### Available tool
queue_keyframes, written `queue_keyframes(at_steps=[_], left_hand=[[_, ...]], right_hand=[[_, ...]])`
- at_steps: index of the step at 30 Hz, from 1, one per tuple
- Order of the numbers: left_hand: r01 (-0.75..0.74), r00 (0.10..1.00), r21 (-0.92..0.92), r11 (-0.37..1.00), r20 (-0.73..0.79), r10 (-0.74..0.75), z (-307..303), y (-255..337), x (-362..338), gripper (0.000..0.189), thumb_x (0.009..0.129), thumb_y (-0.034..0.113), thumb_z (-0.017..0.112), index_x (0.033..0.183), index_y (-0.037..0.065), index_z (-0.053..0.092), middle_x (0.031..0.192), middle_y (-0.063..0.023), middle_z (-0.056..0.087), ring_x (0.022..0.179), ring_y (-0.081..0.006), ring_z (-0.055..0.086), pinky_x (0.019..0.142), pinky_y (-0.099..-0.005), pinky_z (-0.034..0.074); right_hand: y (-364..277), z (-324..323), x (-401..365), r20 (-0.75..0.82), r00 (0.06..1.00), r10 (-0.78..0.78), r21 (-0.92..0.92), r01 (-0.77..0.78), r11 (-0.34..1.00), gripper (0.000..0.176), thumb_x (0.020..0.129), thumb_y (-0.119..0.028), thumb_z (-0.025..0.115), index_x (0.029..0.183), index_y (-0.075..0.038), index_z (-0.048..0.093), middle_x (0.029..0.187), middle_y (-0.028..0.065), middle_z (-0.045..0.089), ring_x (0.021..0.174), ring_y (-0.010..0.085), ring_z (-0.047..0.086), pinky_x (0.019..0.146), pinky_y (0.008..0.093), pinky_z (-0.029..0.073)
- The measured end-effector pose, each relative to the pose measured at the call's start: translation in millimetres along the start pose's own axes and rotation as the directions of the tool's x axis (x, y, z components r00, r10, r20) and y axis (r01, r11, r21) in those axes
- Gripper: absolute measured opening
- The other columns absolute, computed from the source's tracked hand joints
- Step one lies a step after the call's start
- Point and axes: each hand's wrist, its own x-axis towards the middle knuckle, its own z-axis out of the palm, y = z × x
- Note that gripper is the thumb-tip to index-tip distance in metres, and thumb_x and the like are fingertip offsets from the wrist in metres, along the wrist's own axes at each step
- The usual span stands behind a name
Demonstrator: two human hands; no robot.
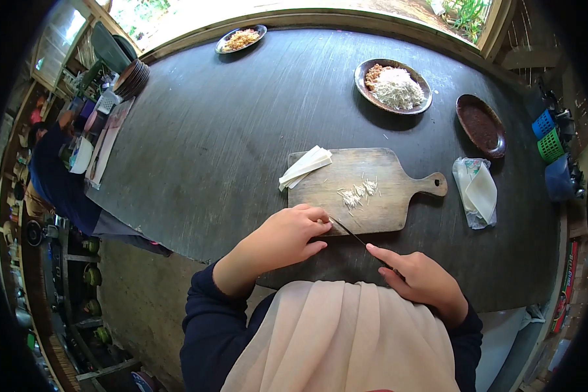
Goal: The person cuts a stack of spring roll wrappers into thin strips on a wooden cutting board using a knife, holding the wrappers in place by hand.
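Observation:
A wooden cutting board (372, 163) with a handle on its right lies on the dark table. White flat strips (306, 166) are stacked on its upper left corner, and a small heap of thin white shreds (358, 193) sits near its middle. At the board's lower left edge my left hand (291, 236) has its fingers bent together around a small pale piece, mostly hidden by them. My right hand (417, 274) holds a knife (351, 233), index finger along its top, the blade pointing up-left to the left fingertips.
Beyond the board stands a plate (362, 91) of white shreds and brown food; a smaller plate (223, 47) is farther back. To the right are an oval dish (482, 125) and a plastic packet (475, 193). Another person (62, 176) is at the far left, near stacked brown plates (132, 78).

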Motion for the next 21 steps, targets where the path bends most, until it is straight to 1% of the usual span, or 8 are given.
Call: queue_keyframes(at_steps=[3, 5, 10, 12, 19, 21], left_hand=[[0.017, 1.000, 0.025, 1.000, -0.011, -0.017, 0.6, 2.6, 1.2, 0.033, 0.085, 0.017, 0.073, 0.112, -0.001, 0.070, 0.113, -0.0095, 0.066, 0.106, -0.0279, 0.061, 0.092, -0.0368, 0.052], [-0.002, 1.000, 0.066, 0.998, -0.030, 0.004, 1.6, 2.7, 1.8, 0.032, 0.084, 0.017, 0.073, 0.111, -0.001, 0.071, 0.112, -0.0093, 0.066, 0.106, -0.0277, 0.061, 0.093, -0.0366, 0.052], [-0.025, 0.998, 0.093, 0.995, -0.050, 0.029, 2.9, 3.1, 2.0, 0.031, 0.084, 0.018, 0.073, 0.109, 0.000, 0.071, 0.110, -0.0096, 0.067, 0.106, -0.0276, 0.061, 0.092, -0.0366, 0.052], [-0.029, 0.998, 0.099, 0.995, -0.055, 0.035, 3.0, 3.6, 2.3, 0.031, 0.084, 0.018, 0.073, 0.108, 0.000, 0.071, 0.110, -0.0098, 0.067, 0.105, -0.0276, 0.061, 0.092, -0.0367, 0.052], [-0.009, 0.999, 0.123, 0.992, -0.049, 0.015, 4.4, 6.6, 1.3, 0.031, 0.085, 0.021, 0.073, 0.107, -0.002, 0.071, 0.109, -0.0102, 0.066, 0.104, -0.0273, 0.061, 0.091, -0.0360, 0.052], [-0.004, 0.999, 0.141, 0.990, -0.045, 0.010, 4.4, 9.0, 1.3, 0.032, 0.086, 0.022, 0.072, 0.107, -0.002, 0.071, 0.109, -0.0103, 0.066, 0.104, -0.0272, 0.061, 0.091, -0.0358, 0.052]], right_hand=[[2.3, 1.4, -0.4, 0.003, 1.000, -0.011, -0.008, 0.011, 1.000, 0.054, 0.092, -0.011, 0.063, 0.144, -0.010, 0.048, 0.066, 0.0168, 0.063, 0.055, 0.0355, 0.061, 0.055, 0.0435, 0.048], [2.4, 1.6, -0.8, 0.002, 1.000, -0.005, -0.012, 0.005, 1.000, 0.054, 0.092, -0.011, 0.063, 0.144, -0.011, 0.048, 0.066, 0.0169, 0.063, 0.056, 0.0355, 0.061, 0.055, 0.0434, 0.049], [0.0, 0.8, -0.3, -0.021, 1.000, -0.016, -0.031, 0.016, 0.999, 0.054, 0.091, -0.010, 0.064, 0.143, -0.011, 0.050, 0.068, 0.0166, 0.064, 0.056, 0.0354, 0.062, 0.056, 0.0429, 0.050], [-2.2, -2.1, -0.1, 0.009, 1.000, 0.000, -0.051, 0.000, 0.999, 0.053, 0.090, -0.008, 0.065, 0.142, -0.011, 0.053, 0.079, 0.0176, 0.067, 0.061, 0.0345, 0.063, 0.058, 0.0398, 0.050], [4.7, -2.4, 0.2, 0.007, 1.000, -0.031, -0.050, 0.031, 0.998, 0.054, 0.088, -0.008, 0.067, 0.141, -0.013, 0.055, 0.078, 0.0160, 0.068, 0.061, 0.0332, 0.064, 0.059, 0.0383, 0.051], [6.9, -1.7, 0.4, 0.001, 1.000, -0.014, -0.046, 0.014, 0.999, 0.051, 0.090, -0.012, 0.065, 0.140, -0.017, 0.056, 0.072, 0.0152, 0.066, 0.058, 0.0326, 0.062, 0.058, 0.0410, 0.050]])
